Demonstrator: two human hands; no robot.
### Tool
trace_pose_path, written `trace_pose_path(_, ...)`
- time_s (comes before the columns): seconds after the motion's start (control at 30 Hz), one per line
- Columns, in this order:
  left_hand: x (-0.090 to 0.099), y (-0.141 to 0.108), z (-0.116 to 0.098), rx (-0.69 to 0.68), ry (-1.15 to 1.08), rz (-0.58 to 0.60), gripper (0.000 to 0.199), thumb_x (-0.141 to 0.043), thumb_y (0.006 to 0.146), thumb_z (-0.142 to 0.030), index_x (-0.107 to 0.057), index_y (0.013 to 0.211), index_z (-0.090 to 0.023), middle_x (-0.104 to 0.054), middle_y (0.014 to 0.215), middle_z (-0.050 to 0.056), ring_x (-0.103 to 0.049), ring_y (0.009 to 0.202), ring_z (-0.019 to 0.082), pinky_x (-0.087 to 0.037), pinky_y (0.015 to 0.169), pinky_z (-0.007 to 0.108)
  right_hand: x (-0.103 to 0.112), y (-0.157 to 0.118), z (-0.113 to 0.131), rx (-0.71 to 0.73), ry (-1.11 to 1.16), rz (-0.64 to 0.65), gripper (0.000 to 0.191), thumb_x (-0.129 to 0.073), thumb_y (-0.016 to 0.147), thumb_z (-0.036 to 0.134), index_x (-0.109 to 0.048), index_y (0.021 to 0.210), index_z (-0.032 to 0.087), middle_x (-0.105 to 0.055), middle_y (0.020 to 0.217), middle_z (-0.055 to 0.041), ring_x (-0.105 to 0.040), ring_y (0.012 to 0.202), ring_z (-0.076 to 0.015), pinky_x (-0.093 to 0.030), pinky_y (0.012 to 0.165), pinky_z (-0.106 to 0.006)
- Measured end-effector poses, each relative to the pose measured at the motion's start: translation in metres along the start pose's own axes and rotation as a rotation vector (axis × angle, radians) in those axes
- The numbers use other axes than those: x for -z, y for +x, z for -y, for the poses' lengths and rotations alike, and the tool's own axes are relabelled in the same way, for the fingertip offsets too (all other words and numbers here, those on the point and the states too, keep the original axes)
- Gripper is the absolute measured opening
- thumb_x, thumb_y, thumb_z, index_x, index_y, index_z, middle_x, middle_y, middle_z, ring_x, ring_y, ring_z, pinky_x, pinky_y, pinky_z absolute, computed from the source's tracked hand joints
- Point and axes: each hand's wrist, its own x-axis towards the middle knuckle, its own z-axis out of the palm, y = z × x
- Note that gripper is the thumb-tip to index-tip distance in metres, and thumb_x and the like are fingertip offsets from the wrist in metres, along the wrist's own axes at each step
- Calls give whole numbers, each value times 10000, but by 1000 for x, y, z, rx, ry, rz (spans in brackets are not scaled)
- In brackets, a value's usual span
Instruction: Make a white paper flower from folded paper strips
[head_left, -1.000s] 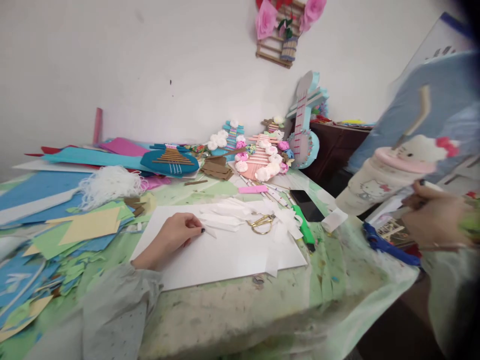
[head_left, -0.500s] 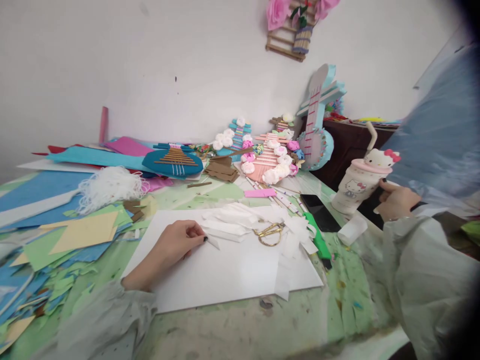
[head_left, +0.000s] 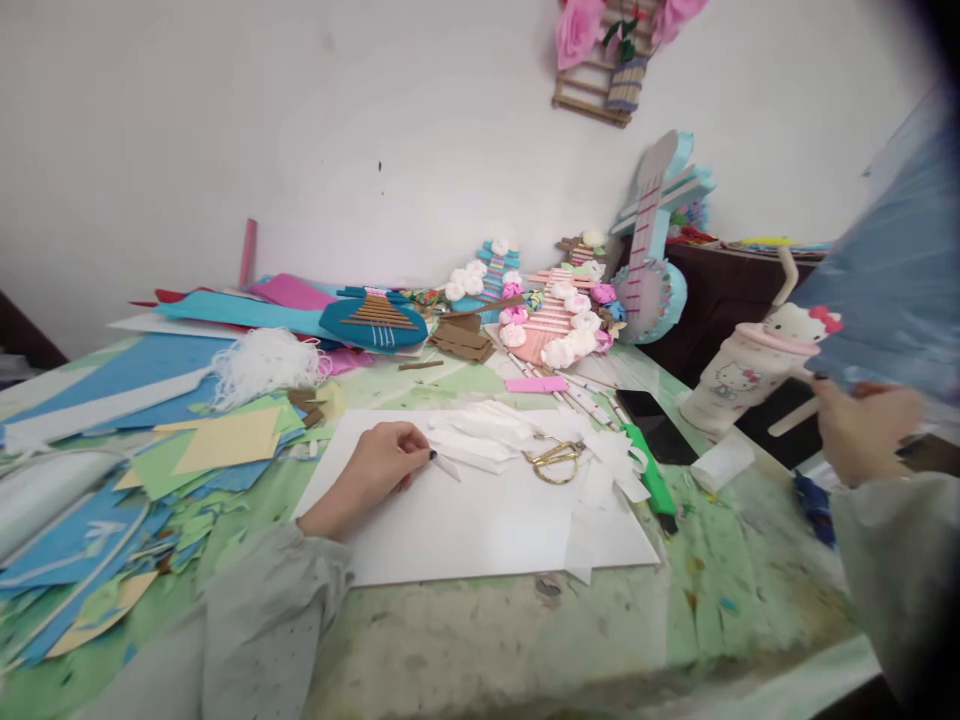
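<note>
My left hand (head_left: 382, 462) rests over the white board (head_left: 457, 535), thumb and finger pinched on a small pointed white paper piece (head_left: 448, 466). Just beyond it lies a heap of white paper strips (head_left: 480, 438). Gold-handled scissors (head_left: 556, 460) sit on the heap's right side, their blades mostly hidden. My right hand (head_left: 866, 425) is blurred, to the right of a cream cartoon-cat tumbler (head_left: 739, 375) with a straw. Below its fingers, a pale flat strip (head_left: 795, 416) crosses a black object (head_left: 776, 445). Whether that hand holds anything is unclear.
A phone (head_left: 656, 425), a green glue-gun-like tool (head_left: 651, 475) and a white roll (head_left: 722, 462) lie right of the board. Coloured paper scraps (head_left: 225, 440) and white string (head_left: 266, 365) cover the left. Flower-trimmed crafts (head_left: 559, 320) stand against the wall.
My right hand has moved rightward, away from the tumbler's side, uncovering the pale strip. The whole view has shifted, so things appear farther right. My left hand keeps its pinch.
</note>
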Motion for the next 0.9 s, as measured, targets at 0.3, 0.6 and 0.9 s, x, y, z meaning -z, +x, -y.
trace_pose_path(0.3,9,12,15,-301,275,-323,428,-388,545,-68,-658,860,-172,-678,966,52,-596,953,221,-432,898,346,28,-177,145,611,466,1046,160,-595,762,233,-552,916,220,-592,910,-35,-558,804,-177,-439,695,-325)
trace_pose_path(0.6,16,12,15,-291,267,-59,201,-523,595,-128,-655,733,-189,-674,955,48,-595,955,214,-428,880,311,11,-284,184,917,470,1227,200,-603,749,122,-575,933,194,-562,945,-77,-497,915,-228,-423,789,-378)
trace_pose_path(0.9,15,-12,-11,-325,209,229,111,-689,600,-257,-624,636,-176,-628,983,49,-570,954,202,-409,852,289,9,-266,172,743,649,1311,64,-623,793,257,-624,768,199,-583,803,-41,-527,803,-182,-418,710,-315)
